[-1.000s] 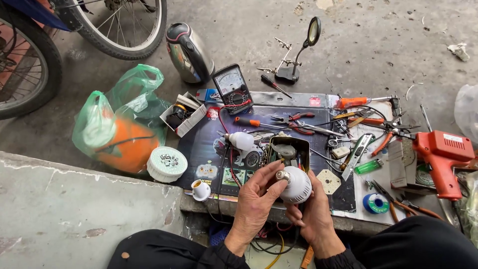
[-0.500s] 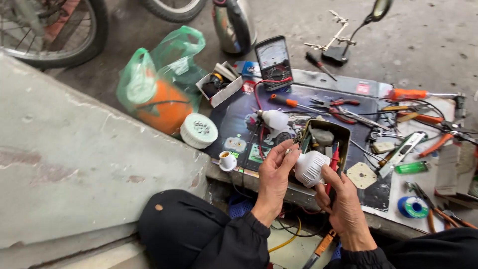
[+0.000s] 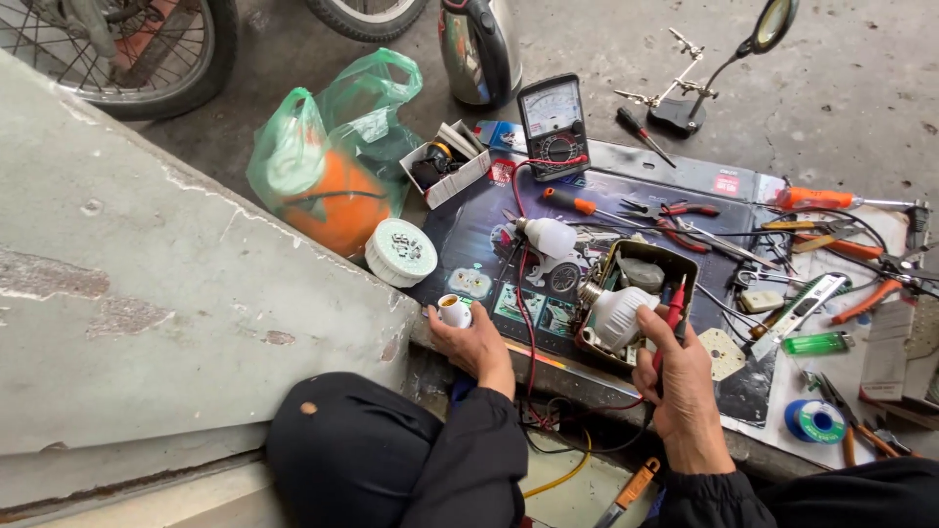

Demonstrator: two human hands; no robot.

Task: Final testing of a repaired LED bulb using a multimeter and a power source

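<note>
My left hand [image 3: 476,344] rests at the near edge of the dark work mat [image 3: 489,225], its fingers closed around a small white lamp socket [image 3: 452,311]. My right hand [image 3: 677,376] grips a red meter probe [image 3: 675,299] that points up, and its thumb lies against a white bulb body [image 3: 618,315]. The bulb lies on its side in an open metal tin [image 3: 675,259]. A red lead [image 3: 521,284] runs from the mat's near edge up to the analog multimeter [image 3: 554,125]. Another white bulb [image 3: 548,238] lies on the mat, left of the tin.
A green plastic bag [image 3: 328,156] and a round white LED disc [image 3: 401,252] sit left of the mat, by a concrete slab [image 3: 147,293]. Screwdrivers, pliers [image 3: 675,210], a green lighter [image 3: 817,343] and a blue solder reel [image 3: 814,420] lie at the right. A kettle [image 3: 476,44] and a magnifier stand [image 3: 685,112] are behind.
My left hand let go of the bulb and moved left to the small socket. The bulb now lies in the tin, my right hand holds the red probe, and the view shifted left.
</note>
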